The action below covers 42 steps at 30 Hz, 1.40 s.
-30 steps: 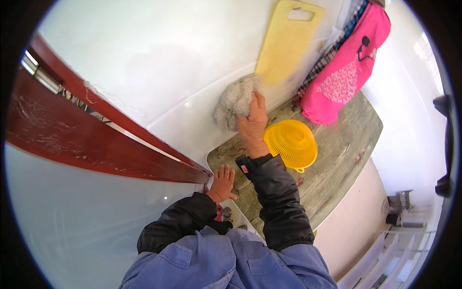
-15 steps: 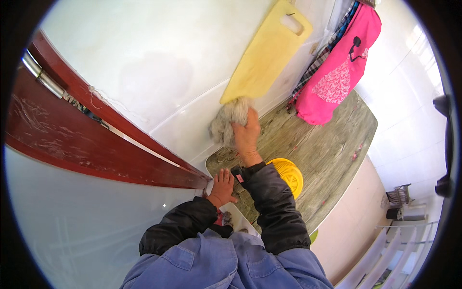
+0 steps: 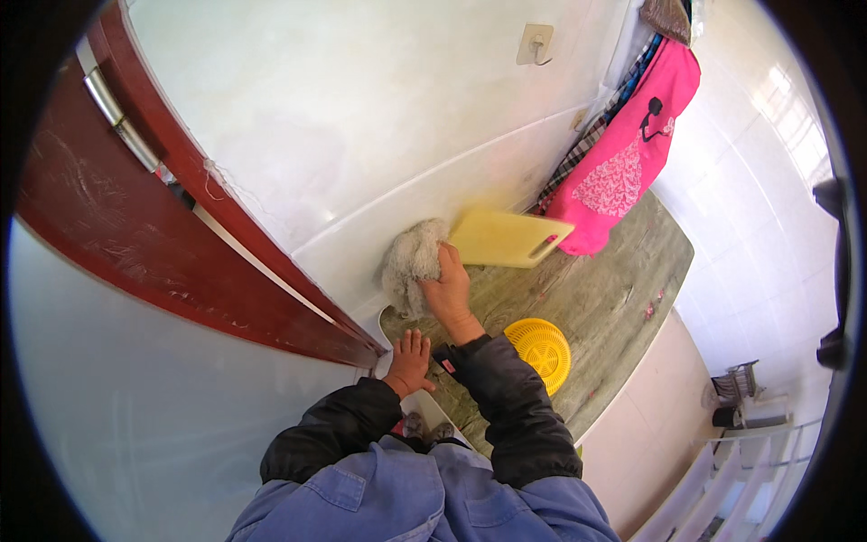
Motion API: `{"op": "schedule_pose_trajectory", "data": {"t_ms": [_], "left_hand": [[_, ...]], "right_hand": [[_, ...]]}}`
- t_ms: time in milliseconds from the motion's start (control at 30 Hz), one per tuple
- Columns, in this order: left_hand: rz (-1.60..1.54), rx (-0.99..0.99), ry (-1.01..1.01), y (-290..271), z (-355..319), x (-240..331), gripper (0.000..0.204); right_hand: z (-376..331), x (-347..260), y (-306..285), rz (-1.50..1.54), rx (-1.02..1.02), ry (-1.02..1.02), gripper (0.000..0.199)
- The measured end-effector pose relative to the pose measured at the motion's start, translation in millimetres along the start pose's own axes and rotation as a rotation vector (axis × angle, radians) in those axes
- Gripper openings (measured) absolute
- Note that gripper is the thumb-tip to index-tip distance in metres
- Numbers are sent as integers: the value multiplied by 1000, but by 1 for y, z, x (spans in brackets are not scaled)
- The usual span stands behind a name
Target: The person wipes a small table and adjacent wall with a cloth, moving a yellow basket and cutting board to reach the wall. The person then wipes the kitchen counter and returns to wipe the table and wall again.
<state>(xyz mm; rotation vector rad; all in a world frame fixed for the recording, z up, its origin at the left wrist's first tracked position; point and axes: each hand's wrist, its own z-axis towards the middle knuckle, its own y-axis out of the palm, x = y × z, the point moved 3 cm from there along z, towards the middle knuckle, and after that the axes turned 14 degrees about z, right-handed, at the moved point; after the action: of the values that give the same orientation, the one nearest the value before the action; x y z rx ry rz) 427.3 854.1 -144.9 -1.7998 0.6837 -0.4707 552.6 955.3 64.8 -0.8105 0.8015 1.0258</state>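
Observation:
My right hand (image 3: 450,291) grips a bunched grey fluffy cloth (image 3: 411,269) against the white wall, just above the table's back edge. Beside it a yellow cutting board (image 3: 506,238) is tilted, its handle hole toward the pink apron. The board's upper edge is blurred, and I cannot tell whether it rests on the table. My left hand (image 3: 411,363) lies with fingers spread on the table's near left corner, close to the door frame. To the right of my right wrist, a yellow plastic basket (image 3: 540,352) sits on the grey wood-grain table (image 3: 614,298).
On the wall is a stick-on hook (image 3: 536,45). A pink apron (image 3: 623,163) hangs at the back right over checked fabric. The dark red door frame (image 3: 208,217) runs along my left. A white rack (image 3: 741,488) stands at the lower right.
The cutting board has come off the wall hook and dropped, turning its handle end to the right. My right hand and the cloth have shifted slightly left and lower in view.

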Motion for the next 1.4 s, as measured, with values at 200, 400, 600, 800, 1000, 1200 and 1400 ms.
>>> {"op": "schedule_pose_trajectory", "data": {"t_ms": [200, 400, 600, 800, 1000, 1200, 1400], "left_hand": [[26, -82, -22, 1, 2, 2, 135], [32, -54, -34, 7, 2, 2, 135], [37, -64, -30, 8, 4, 2, 135], [57, -74, -31, 10, 4, 2, 135], [66, -82, -34, 11, 5, 2, 135], [41, -84, -38, 4, 1, 2, 133], [49, -155, -39, -7, 0, 4, 128]], "right_hand": [[78, -108, -49, -35, 228, -542, 68], [148, -95, -52, -152, 334, -590, 67], [133, -42, -69, -64, 368, -295, 66], [181, -70, -86, -312, 323, -628, 62], [191, -9, -129, -269, 342, -55, 60], [276, -61, -190, -523, 537, -572, 58], [225, -31, -125, -636, 478, -654, 60]]}}
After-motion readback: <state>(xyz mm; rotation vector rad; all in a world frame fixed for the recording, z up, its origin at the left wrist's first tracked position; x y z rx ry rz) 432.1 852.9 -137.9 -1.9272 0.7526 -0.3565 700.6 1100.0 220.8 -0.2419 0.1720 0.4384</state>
